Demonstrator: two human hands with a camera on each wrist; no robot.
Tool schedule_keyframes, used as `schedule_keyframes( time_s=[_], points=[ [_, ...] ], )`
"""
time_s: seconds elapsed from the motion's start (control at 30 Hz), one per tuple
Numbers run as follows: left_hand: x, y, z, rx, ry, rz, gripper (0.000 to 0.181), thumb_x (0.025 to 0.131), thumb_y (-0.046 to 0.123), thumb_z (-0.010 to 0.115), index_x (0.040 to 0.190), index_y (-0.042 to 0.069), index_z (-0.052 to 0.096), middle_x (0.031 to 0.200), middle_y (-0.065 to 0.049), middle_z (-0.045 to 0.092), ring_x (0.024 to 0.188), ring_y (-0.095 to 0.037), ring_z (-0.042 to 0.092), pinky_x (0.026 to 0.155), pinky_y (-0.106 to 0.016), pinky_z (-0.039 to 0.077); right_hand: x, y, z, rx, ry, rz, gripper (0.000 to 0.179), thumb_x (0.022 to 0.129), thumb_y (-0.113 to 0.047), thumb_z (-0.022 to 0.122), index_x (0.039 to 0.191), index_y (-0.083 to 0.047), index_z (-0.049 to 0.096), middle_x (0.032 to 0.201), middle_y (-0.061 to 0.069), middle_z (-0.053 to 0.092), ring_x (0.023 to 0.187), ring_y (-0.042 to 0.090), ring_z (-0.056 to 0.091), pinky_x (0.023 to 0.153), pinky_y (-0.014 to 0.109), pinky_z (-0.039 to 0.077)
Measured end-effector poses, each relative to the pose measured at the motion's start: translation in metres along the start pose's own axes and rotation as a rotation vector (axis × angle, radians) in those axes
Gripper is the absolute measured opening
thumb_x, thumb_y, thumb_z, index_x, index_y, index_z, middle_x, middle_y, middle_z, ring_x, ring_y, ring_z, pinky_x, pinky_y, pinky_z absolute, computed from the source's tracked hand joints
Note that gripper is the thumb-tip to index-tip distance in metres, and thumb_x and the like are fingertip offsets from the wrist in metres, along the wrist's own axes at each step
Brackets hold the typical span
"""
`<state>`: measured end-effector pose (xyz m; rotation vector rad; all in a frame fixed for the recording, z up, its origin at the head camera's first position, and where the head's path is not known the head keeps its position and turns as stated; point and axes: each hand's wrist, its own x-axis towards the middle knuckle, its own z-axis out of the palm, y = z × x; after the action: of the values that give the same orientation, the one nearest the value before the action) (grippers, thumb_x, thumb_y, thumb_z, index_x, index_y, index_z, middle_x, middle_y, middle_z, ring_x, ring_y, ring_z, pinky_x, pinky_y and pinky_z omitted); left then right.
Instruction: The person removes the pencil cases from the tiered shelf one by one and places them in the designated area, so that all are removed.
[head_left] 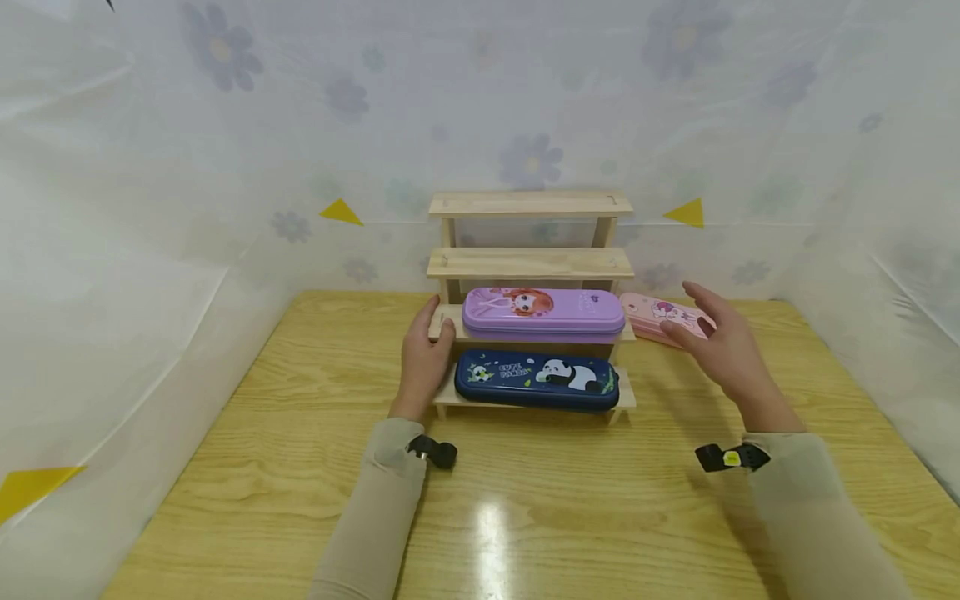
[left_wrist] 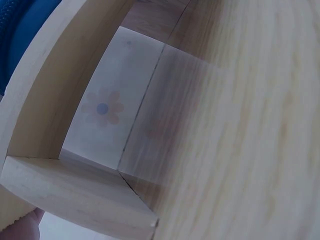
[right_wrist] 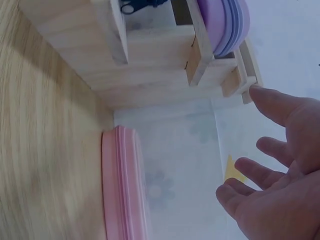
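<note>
A stepped wooden display rack (head_left: 531,263) stands in the middle of the table. My left hand (head_left: 426,358) grips its left end, with thumb and fingers at the second shelf from the bottom. On that shelf lies a purple pencil case (head_left: 547,315) with a cartoon girl. Below it, on the lowest shelf, rests a dark blue pencil case (head_left: 536,380) with a panda. My right hand (head_left: 723,350) hovers to the right of the rack, fingers spread and holding nothing. Behind it on the table, partly covered by the fingers, is a pink pencil case (right_wrist: 125,185).
The wooden table (head_left: 300,467) reaches back to a flower-printed white sheet (head_left: 450,108), which also hangs at both sides. Yellow triangles (head_left: 686,213) are stuck on the sheet. The rack's upper two shelves carry nothing.
</note>
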<state>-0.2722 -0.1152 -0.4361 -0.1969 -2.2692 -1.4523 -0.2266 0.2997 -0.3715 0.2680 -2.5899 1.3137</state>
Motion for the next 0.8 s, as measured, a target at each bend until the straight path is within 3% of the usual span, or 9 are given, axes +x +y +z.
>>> schedule_keyframes(
  time_s=[0.33, 0.63, 0.8],
  points=[
    [0.001, -0.003, 0.001, 0.002, -0.001, -0.022, 0.054, 0.099, 0.028, 0.053, 0.149, 0.010, 0.044, 0.150, -0.007, 0.045, 0.139, -0.020, 0.037, 0.114, -0.034, 0.027, 0.010, -0.016, 0.022, 0.089, 0.016, -0.027, 0.073, 0.093, -0.027, 0.070, 0.156, -0.016, 0.033, 0.160, 0.005, 0.028, 0.146, 0.027, 0.024, 0.112, 0.050, 0.029],
    [0.001, 0.000, -0.001, -0.001, -0.005, -0.013, 0.054, 0.099, 0.027, 0.052, 0.149, 0.008, 0.044, 0.150, -0.007, 0.045, 0.139, -0.021, 0.038, 0.114, -0.036, 0.028, 0.012, -0.040, 0.041, 0.171, 0.103, -0.091, 0.062, 0.093, -0.022, 0.070, 0.149, -0.013, 0.045, 0.153, 0.006, 0.040, 0.141, 0.023, 0.035, 0.110, 0.041, 0.035],
    [0.001, 0.000, -0.001, -0.006, -0.005, -0.010, 0.054, 0.099, 0.027, 0.053, 0.149, 0.008, 0.044, 0.150, -0.007, 0.045, 0.139, -0.021, 0.038, 0.114, -0.036, 0.028, 0.014, -0.049, 0.052, 0.201, 0.100, -0.097, 0.061, 0.093, -0.024, 0.069, 0.149, -0.014, 0.046, 0.153, 0.004, 0.040, 0.141, 0.022, 0.034, 0.110, 0.042, 0.035]
  ],
)
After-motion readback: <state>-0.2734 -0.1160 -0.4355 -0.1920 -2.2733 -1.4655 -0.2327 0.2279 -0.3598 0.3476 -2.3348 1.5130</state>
